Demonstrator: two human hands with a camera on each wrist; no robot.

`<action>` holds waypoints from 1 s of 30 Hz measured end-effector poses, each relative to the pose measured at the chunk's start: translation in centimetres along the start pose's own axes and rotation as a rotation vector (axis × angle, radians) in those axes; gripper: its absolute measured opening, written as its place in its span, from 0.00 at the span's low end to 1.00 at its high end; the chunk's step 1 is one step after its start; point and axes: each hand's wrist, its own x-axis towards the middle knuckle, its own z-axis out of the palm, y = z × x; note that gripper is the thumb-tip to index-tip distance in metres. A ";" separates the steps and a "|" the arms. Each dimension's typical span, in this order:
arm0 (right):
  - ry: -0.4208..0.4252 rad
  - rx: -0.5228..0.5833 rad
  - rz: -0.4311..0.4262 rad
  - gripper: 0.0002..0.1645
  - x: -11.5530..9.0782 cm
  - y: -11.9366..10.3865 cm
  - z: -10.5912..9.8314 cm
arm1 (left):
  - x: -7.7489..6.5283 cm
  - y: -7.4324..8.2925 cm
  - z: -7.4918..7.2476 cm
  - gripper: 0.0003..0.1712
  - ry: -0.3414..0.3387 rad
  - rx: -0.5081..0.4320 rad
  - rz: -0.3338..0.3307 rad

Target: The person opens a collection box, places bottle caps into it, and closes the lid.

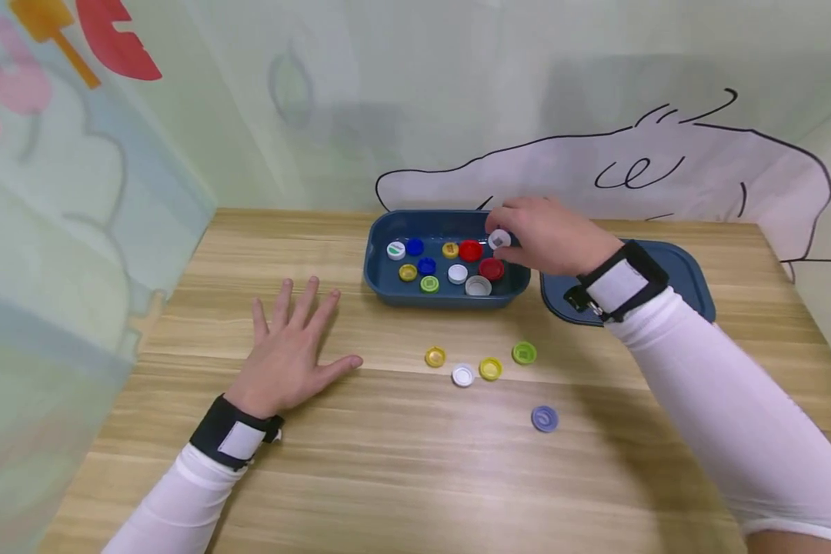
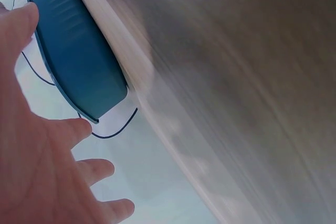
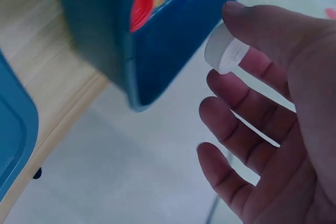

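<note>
My right hand (image 1: 548, 235) is over the right end of a dark blue plastic box (image 1: 450, 301). Between its thumb and forefinger it pinches a white bottle cap (image 3: 226, 51), which also shows in the head view. Inside the box lie several caps, among them a red cap (image 1: 491, 269), a blue cap (image 1: 426, 266), a grey-white cap (image 1: 478, 286) and a green cap (image 1: 429, 284). My left hand (image 1: 285, 362) is spread with straight fingers, palm down at the table's left, apart from the box and holding nothing.
In front of the box, loose on the wooden table (image 1: 388, 462), lie a yellow cap (image 1: 490, 368), a white cap (image 1: 463, 375), a green cap (image 1: 524, 353) and a purple-blue cap (image 1: 544, 418). A blue lid (image 1: 689, 281) lies partly beneath the right forearm. A printed curtain hangs behind.
</note>
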 end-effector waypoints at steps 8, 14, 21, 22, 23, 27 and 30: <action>-0.060 -0.044 0.056 0.24 2.5 1.7 0.9 | 0.0 0.1 0.2 0.61 0.013 -0.001 0.005; -0.059 -0.063 0.067 0.26 3.2 2.1 1.4 | -0.1 0.1 0.1 0.61 0.014 0.013 0.000; -0.013 -0.052 0.044 0.27 1.8 2.0 1.0 | 0.0 0.0 0.0 0.60 0.012 0.001 -0.004; -0.004 -0.052 0.039 0.27 1.4 1.8 0.8 | 0.0 0.0 0.0 0.60 0.012 0.000 -0.004; 0.005 -0.055 0.033 0.27 1.1 1.6 0.7 | 0.0 0.0 0.0 0.60 0.012 -0.002 -0.004; 0.028 -0.067 0.021 0.28 -0.7 0.9 0.0 | 0.0 -0.1 -0.2 0.60 0.015 -0.004 -0.002; 0.047 -0.067 0.008 0.29 -2.5 0.5 -0.3 | 0.0 -0.2 -0.3 0.60 0.011 0.000 -0.004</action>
